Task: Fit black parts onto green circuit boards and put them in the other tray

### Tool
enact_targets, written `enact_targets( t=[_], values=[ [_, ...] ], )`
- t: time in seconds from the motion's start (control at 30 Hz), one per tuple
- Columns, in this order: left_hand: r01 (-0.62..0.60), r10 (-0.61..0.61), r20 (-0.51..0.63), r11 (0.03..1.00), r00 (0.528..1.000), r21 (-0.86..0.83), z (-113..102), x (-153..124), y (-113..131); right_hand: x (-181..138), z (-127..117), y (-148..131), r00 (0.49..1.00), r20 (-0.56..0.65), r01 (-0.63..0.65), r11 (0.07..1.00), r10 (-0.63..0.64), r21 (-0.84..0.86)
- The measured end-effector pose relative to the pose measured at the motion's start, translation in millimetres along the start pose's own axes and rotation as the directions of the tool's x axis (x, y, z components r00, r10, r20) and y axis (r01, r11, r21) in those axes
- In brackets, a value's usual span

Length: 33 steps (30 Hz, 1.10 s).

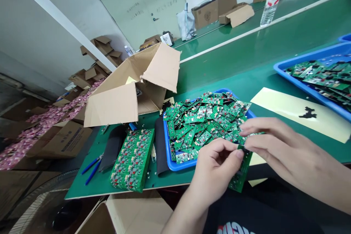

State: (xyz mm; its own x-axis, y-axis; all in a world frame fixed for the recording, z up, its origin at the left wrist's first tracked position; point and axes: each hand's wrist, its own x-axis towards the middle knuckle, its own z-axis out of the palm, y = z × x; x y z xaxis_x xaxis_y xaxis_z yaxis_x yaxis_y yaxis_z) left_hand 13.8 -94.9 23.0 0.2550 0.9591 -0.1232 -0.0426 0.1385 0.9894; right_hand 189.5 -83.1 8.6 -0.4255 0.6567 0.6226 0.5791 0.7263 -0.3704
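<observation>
My left hand (218, 170) pinches a green circuit board (240, 175) between thumb and fingers, in front of my body. The board hangs tilted below the grip, its upper end partly covered by my thumb. Close by is my right hand (274, 150), its fingers stretched toward the board's upper edge and slightly apart; whether the fingertips touch the board I cannot tell. Just behind both hands is a blue tray (171, 164) heaped with small green circuit boards (203, 120). To the right, a pale yellow sheet (285, 108) carries a small black cut-out piece (307, 112).
Stacked board panels (133, 159) stand left of the tray, near blue-handled pliers (93, 168). An open cardboard box (115, 106) sits behind them. Another blue tray (309, 89) of boards lies at the right. A water bottle (271, 3) stands farther back on the green table (233, 58).
</observation>
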Motion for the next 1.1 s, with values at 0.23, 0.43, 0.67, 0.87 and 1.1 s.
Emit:
enact_targets(
  t=[0.23,0.43,0.67,0.87,1.1],
  values=[
    [-0.036,0.036,-0.019,0.999,0.999,-0.015,-1.6,0.4,0.0,-9.6,1.6,9.2,0.993,0.014,-0.119,0.977,0.118,0.178],
    [-0.055,0.054,-0.029,0.998,0.998,-0.033,-1.8,0.0,-7.6,-6.7,-3.8,9.3,0.937,0.161,-0.339,0.919,0.311,0.198],
    [-0.209,0.213,-0.065,0.975,0.975,0.073,-2.0,-0.5,-13.2,-0.1,-0.3,0.9,0.894,0.211,-0.448,0.812,0.396,0.373],
    [-0.146,0.143,-0.029,0.976,0.989,-0.159,-2.3,1.1,-16.1,0.2,1.1,2.7,0.916,0.190,-0.402,0.819,0.354,0.410],
    [0.316,-0.213,0.293,0.874,0.932,-0.370,-16.5,3.5,-15.5,0.6,-1.7,9.9,0.978,0.185,-0.177,0.854,0.097,0.489]
  ],
)
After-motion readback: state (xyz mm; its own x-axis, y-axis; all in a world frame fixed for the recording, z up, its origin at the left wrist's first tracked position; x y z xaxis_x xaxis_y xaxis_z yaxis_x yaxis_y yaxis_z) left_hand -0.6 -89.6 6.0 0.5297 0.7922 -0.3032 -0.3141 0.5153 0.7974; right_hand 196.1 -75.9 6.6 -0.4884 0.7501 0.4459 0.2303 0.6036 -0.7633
